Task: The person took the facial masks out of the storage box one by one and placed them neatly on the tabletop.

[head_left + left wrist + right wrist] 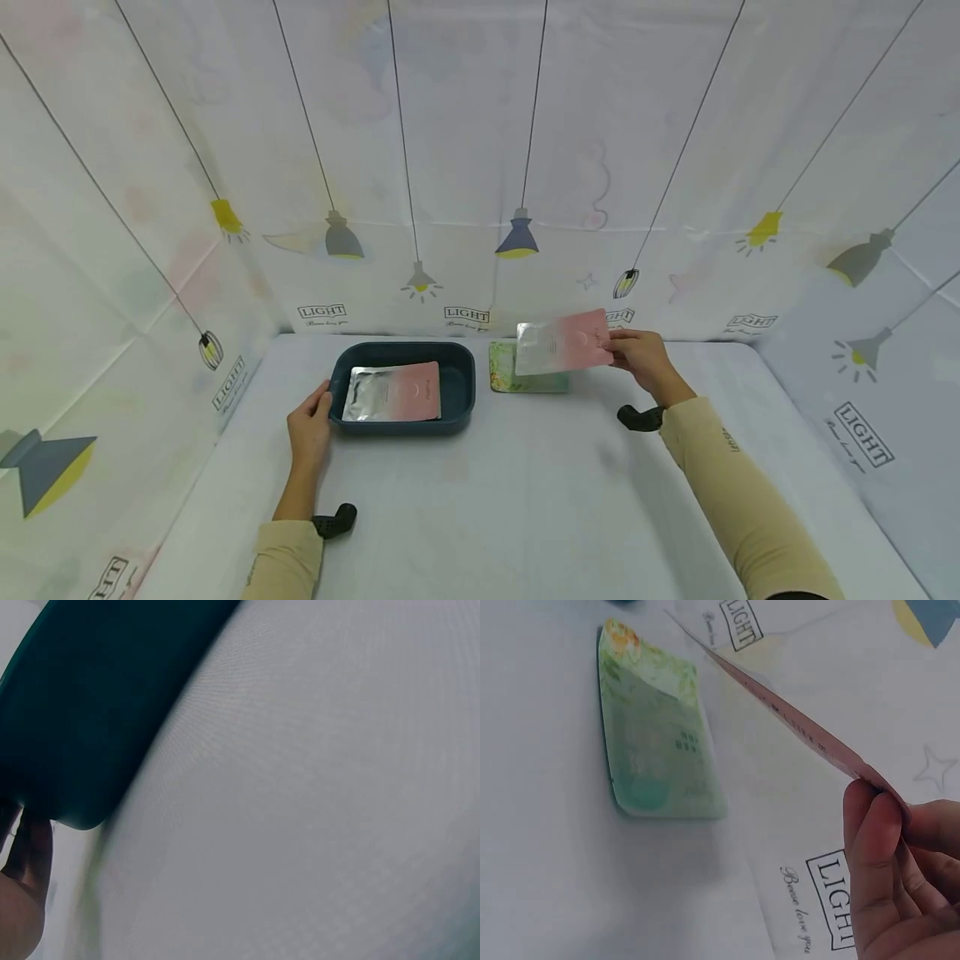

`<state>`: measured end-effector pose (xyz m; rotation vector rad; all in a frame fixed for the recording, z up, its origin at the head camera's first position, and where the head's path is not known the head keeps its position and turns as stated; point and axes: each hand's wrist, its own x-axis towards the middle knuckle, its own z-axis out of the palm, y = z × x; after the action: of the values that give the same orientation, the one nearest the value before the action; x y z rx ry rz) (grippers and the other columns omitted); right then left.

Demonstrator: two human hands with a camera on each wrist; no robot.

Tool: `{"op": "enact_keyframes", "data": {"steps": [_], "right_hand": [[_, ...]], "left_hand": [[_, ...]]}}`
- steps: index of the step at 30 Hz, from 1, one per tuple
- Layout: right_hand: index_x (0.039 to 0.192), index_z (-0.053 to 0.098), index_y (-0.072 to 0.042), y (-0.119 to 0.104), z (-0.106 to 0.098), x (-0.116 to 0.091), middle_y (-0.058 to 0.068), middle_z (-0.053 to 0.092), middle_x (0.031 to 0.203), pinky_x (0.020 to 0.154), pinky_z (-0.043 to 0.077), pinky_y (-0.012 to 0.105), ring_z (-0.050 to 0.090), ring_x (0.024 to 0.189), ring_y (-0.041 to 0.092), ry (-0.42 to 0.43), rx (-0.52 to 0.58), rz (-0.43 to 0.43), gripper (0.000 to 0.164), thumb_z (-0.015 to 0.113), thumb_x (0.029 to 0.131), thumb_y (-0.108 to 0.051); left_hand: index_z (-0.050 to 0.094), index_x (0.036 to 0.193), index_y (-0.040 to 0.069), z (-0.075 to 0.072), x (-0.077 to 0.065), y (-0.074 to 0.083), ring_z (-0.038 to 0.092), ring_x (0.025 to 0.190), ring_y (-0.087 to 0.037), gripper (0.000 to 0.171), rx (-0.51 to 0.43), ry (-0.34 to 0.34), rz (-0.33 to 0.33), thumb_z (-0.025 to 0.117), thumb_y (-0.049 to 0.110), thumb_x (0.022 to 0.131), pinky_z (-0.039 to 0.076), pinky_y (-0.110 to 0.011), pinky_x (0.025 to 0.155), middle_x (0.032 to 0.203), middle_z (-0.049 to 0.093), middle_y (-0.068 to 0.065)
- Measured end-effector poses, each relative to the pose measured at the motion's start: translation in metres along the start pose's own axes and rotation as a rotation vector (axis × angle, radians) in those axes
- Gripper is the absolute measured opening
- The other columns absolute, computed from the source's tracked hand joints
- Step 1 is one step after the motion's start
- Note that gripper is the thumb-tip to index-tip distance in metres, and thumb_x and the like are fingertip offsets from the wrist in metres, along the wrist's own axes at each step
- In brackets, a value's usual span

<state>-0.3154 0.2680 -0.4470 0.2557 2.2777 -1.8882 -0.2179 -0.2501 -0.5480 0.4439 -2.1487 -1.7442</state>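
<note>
My right hand (639, 357) pinches the right edge of a flat pink-and-silver sachet (564, 342), held raised at the back of the table. In the right wrist view the sachet (802, 731) appears almost edge-on between thumb and fingers. Below it lies a green floral packet (528, 383), partly covered by the sachet in the head view. At the left, my left hand (309, 423) grips the left end of a dark teal tray (457, 392). Inside this tray lies another pink-and-silver sachet (393, 392). The left wrist view shows the tray's outer wall (97, 712) with fingers (34, 851) at its end.
A white cloth (480, 508) covers the table. Behind it rises a white backdrop (465, 167) printed with hanging lamps and the word LIGHT. Similar printed sheets stand at both sides. Each wrist carries a small black device (335, 522).
</note>
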Motion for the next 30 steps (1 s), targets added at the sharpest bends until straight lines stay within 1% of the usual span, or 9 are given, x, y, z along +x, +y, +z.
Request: {"op": "enact_keyframes", "data": {"steps": [5, 11, 13, 15, 16, 20, 22, 28, 30], "right_hand": [[0.139, 0.046, 0.008, 0.004, -0.016, 0.005, -0.006, 0.062, 0.09, 0.073, 0.056, 0.016, 0.063, 0.078, 0.004, 0.024, -0.051, 0.015, 0.047, 0.057, 0.098, -0.011], [0.139, 0.045, 0.009, 0.014, -0.035, 0.013, -0.007, 0.062, 0.087, 0.074, 0.056, 0.018, 0.063, 0.077, 0.004, 0.047, -0.09, 0.058, 0.047, 0.056, 0.098, -0.011], [0.139, 0.045, 0.009, 0.019, -0.041, 0.015, -0.008, 0.062, 0.086, 0.073, 0.056, 0.019, 0.063, 0.076, 0.004, 0.053, -0.087, 0.08, 0.048, 0.057, 0.097, -0.01], [0.139, 0.045, 0.01, 0.024, -0.045, 0.017, -0.009, 0.062, 0.083, 0.072, 0.056, 0.019, 0.063, 0.074, 0.004, 0.062, -0.083, 0.092, 0.048, 0.058, 0.096, -0.009], [0.139, 0.045, 0.01, 0.026, -0.047, 0.019, -0.01, 0.062, 0.082, 0.071, 0.056, 0.019, 0.063, 0.074, 0.004, 0.064, -0.084, 0.095, 0.048, 0.058, 0.096, -0.008], [0.137, 0.046, 0.01, 0.034, -0.056, 0.023, -0.011, 0.062, 0.08, 0.07, 0.056, 0.019, 0.063, 0.073, 0.003, 0.069, -0.103, 0.096, 0.047, 0.059, 0.096, -0.008], [0.137, 0.046, 0.011, 0.036, -0.06, 0.024, -0.012, 0.062, 0.08, 0.07, 0.056, 0.019, 0.063, 0.073, 0.002, 0.068, -0.118, 0.094, 0.047, 0.058, 0.096, -0.008], [0.139, 0.045, 0.009, 0.043, -0.067, 0.026, -0.011, 0.061, 0.079, 0.069, 0.056, 0.019, 0.062, 0.073, 0.003, 0.098, -0.129, 0.15, 0.048, 0.058, 0.096, -0.009], [0.14, 0.045, 0.008, 0.046, -0.069, 0.026, -0.011, 0.061, 0.079, 0.069, 0.056, 0.02, 0.061, 0.073, 0.003, 0.11, -0.135, 0.172, 0.049, 0.058, 0.097, -0.009]], "left_hand": [[0.055, 0.138, 0.006, 0.0, 0.0, 0.0, 0.044, 0.138, -0.019, 0.04, 0.002, 0.001, 0.01, 0.049, 0.024, 0.103, 0.038, -0.02, 0.108, 0.144, 0.053, -0.008], [0.055, 0.137, 0.006, 0.001, 0.002, -0.003, 0.045, 0.138, -0.019, 0.039, 0.014, 0.017, 0.008, 0.05, 0.024, 0.103, 0.038, -0.028, 0.111, 0.143, 0.054, -0.008], [0.056, 0.137, 0.006, 0.001, 0.002, -0.003, 0.045, 0.138, -0.019, 0.04, 0.009, 0.015, 0.012, 0.05, 0.025, 0.103, 0.038, -0.024, 0.11, 0.143, 0.054, -0.007], [0.055, 0.137, 0.004, 0.0, -0.002, 0.007, 0.044, 0.138, -0.021, 0.039, 0.007, 0.001, 0.002, 0.05, 0.022, 0.103, 0.039, -0.017, 0.107, 0.143, 0.053, -0.01], [0.055, 0.137, 0.004, 0.0, -0.002, 0.006, 0.044, 0.138, -0.021, 0.039, 0.008, 0.001, 0.002, 0.05, 0.022, 0.103, 0.039, -0.015, 0.106, 0.143, 0.054, -0.009], [0.053, 0.138, 0.004, -0.001, -0.001, 0.007, 0.043, 0.139, -0.022, 0.04, 0.008, -0.008, -0.006, 0.049, 0.022, 0.103, 0.038, -0.019, 0.109, 0.144, 0.052, -0.01], [0.053, 0.139, 0.005, 0.0, 0.001, 0.002, 0.043, 0.139, -0.021, 0.041, 0.007, -0.008, -0.003, 0.049, 0.024, 0.103, 0.037, -0.021, 0.11, 0.145, 0.052, -0.009], [0.053, 0.137, -0.002, -0.003, -0.01, 0.028, 0.042, 0.139, -0.025, 0.038, -0.004, -0.024, -0.03, 0.049, 0.013, 0.102, 0.038, -0.015, 0.106, 0.144, 0.051, -0.014], [0.052, 0.137, -0.003, -0.004, -0.011, 0.029, 0.043, 0.139, -0.026, 0.038, -0.003, -0.023, -0.029, 0.049, 0.011, 0.102, 0.038, -0.01, 0.103, 0.143, 0.051, -0.015]]}}
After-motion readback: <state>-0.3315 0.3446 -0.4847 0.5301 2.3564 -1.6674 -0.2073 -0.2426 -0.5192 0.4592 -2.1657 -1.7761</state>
